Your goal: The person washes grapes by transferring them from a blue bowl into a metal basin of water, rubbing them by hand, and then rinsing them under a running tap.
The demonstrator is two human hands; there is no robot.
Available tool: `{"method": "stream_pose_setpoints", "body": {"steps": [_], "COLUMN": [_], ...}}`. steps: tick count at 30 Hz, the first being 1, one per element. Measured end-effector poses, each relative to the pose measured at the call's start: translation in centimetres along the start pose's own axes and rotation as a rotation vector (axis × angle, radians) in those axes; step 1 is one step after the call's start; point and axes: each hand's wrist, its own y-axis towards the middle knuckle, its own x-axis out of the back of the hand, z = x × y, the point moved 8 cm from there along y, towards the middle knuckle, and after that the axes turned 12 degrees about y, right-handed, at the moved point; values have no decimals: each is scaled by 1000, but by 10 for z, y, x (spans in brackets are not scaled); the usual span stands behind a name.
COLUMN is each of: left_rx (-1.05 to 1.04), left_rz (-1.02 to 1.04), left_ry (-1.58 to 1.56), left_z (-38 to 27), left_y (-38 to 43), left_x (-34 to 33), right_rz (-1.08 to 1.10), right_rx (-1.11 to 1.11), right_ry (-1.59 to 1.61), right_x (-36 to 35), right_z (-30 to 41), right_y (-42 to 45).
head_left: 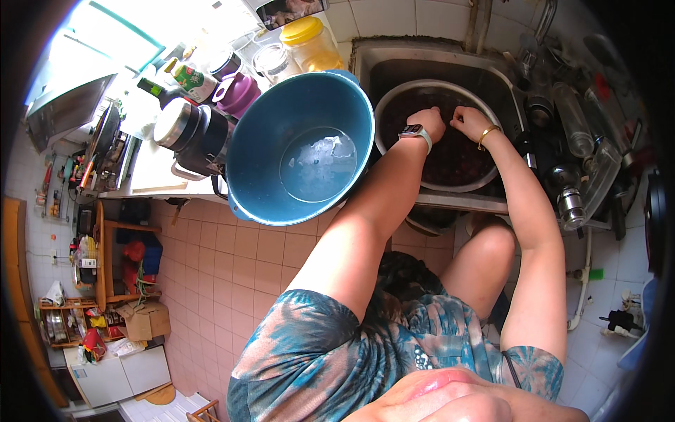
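A round metal basin [384, 111] stands in the stainless steel sink [437, 53], filled with dark red contents, perhaps fruit in liquid. Over its middle is my left hand [428, 122], a smartwatch [415, 132] on the wrist, its fingers curled and mostly hidden. My right hand [469, 120], with a gold bracelet [486, 136] on the wrist, is close by on the right, thumb and fingertips brought together. Whether either hand pinches a small piece is too small to tell. A large blue plastic tub [263, 158], wet at the bottom, sits left of the sink, beside my left forearm.
Glass jars, one with a yellow lid [301, 30], a purple container [236, 94] and a dark insulated pot [203, 137] crowd the counter behind and left of the tub. Bottles and a rack of kitchenware [572, 195] border the sink's right side. A cardboard box [145, 319] is far left.
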Motion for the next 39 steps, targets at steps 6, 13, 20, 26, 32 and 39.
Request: {"method": "stream_pose_setpoints", "body": {"steps": [6, 13, 20, 26, 32, 39], "left_rx": [-115, -173, -128, -46, -41, -177], "left_rz": [82, 213, 151, 145, 63, 260], "left_ry": [140, 180, 189, 85, 207, 269], "left_z": [-4, 0, 16, 2, 5, 2], "left_y": [7, 14, 16, 2, -6, 12], "left_x": [-24, -55, -46, -19, -9, -56], "right_rz": [225, 304, 203, 368, 142, 266], "right_rx": [-64, -48, -203, -279, -52, -146], "right_ry": [-154, -124, -376, 38, -206, -323], "right_x": [-31, -46, -28, -38, -16, -45], "right_z": [-27, -2, -12, 11, -10, -21], "right_y": [-5, -10, -7, -17, -5, -6]}}
